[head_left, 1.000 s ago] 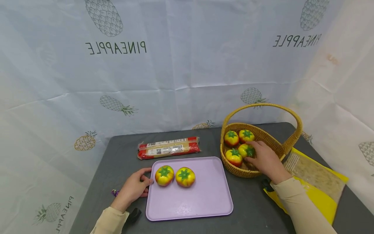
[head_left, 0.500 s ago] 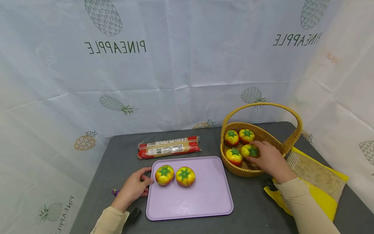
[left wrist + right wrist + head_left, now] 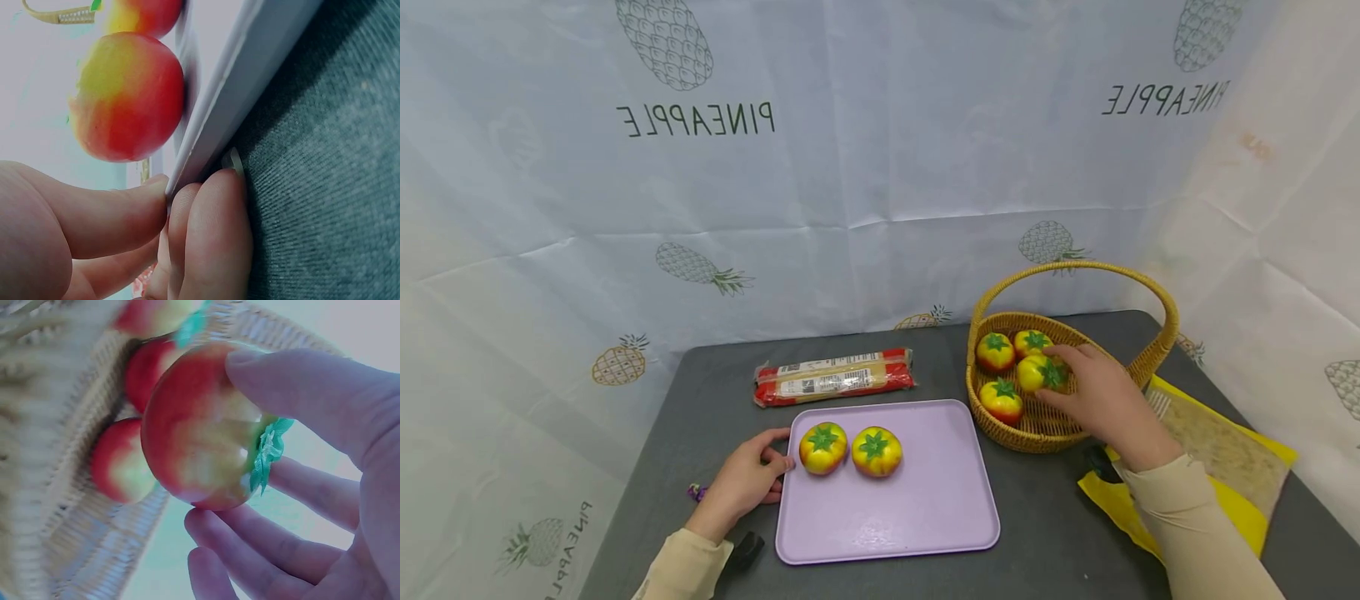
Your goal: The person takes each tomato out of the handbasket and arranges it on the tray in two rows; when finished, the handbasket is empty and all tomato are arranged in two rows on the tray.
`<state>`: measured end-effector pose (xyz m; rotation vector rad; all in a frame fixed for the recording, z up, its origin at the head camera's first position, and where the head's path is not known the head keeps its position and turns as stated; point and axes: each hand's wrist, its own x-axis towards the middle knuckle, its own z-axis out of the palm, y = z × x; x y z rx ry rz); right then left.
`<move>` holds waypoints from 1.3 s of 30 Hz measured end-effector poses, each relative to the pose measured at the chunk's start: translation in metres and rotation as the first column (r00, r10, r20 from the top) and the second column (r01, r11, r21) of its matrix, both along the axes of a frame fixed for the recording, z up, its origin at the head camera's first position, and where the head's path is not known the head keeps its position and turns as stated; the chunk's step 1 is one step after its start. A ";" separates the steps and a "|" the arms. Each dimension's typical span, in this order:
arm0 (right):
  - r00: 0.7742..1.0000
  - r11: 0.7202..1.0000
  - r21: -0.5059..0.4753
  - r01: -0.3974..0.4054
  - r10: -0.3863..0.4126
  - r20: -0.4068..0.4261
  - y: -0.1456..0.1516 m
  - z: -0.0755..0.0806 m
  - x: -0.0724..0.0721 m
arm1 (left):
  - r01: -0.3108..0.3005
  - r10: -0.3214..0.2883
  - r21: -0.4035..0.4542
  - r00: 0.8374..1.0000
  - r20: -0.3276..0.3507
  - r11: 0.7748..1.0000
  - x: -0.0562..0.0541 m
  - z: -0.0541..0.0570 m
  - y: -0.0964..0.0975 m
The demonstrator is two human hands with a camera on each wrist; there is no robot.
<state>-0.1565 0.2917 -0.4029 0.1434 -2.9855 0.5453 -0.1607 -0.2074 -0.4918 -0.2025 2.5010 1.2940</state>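
Note:
My right hand [image 3: 1101,396] holds a red-and-yellow toy tomato [image 3: 200,428] with a green fabric leaf top, its thumb on one side and fingertips on the other. In the head view this tomato [image 3: 1036,373] is over the wicker basket [image 3: 1070,333], overlapping the others inside it. Three more tomatoes, one at the front [image 3: 1000,403], lie in the basket's left part. My left hand [image 3: 741,483] pinches the left rim of the lilac tray [image 3: 917,517], thumb on top and fingers against the outer side. Two tomatoes, the nearer one [image 3: 128,97] large in the left wrist view, sit on the tray.
A red-and-clear packet [image 3: 835,377] lies behind the tray. A yellow bag [image 3: 1232,467] is on the table right of the basket, partly under my right forearm. The basket's tall handle [image 3: 1078,265] arches above. A small purple item [image 3: 696,492] lies beside my left hand.
My right hand has raised the tomato from among the others in the basket, and its wrist has shifted slightly right. The left hand and tray stay in place.

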 end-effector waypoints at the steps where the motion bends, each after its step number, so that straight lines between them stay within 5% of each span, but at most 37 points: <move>1: 1.000 1.000 -0.007 -0.003 0.003 -0.002 -0.003 0.003 0.001 | -0.001 0.001 0.000 1.000 0.002 1.000 0.000 0.000 0.000; 13: 0.992 0.993 -0.064 -0.099 0.093 -0.084 -0.067 0.020 0.012 | -0.002 0.002 -0.011 1.000 0.011 1.000 0.000 -0.001 -0.001; 19: 0.986 0.987 -0.082 -0.140 0.132 -0.104 -0.100 0.009 0.018 | -0.001 0.002 -0.015 1.000 0.011 1.000 0.000 -0.002 -0.001; 24: 0.987 0.983 -0.091 -0.156 0.153 -0.042 -0.120 -0.004 0.023 | -0.005 0.006 -0.017 1.000 0.005 1.000 0.000 -0.002 -0.001; 39: 0.982 0.984 -0.024 -0.179 0.180 0.055 -0.143 -0.032 0.024 | -0.002 0.002 -0.025 1.000 0.001 1.000 -0.001 0.000 0.000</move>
